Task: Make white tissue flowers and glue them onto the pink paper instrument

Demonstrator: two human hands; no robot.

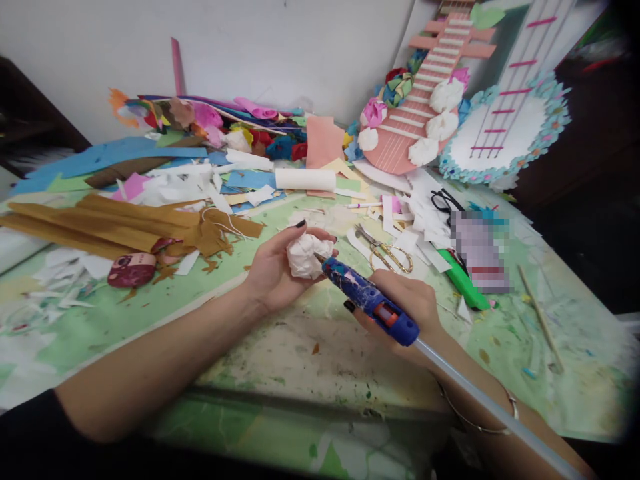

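Observation:
In my left hand (273,270) rests a crumpled white paper flower (304,259), with the fingers curled behind it and the thumb along its top. My right hand (407,303) is wrapped round a blue hot glue gun (357,287), whose tip points at the flower and appears to touch it or sit just before it. A long translucent glue stick (480,403) sticks out of the gun's back end, over my right forearm. Gold-handled scissors (390,257) lie on the table just beyond my right hand.
Two paper guitar-shaped crafts, one pink (400,143) and one white with blue flowers (500,140), lean at the back right. Brown crepe paper (115,227), a white paper roll (305,180) and many scraps cover the table. A green cutter (463,280) and thin stick (540,317) lie right.

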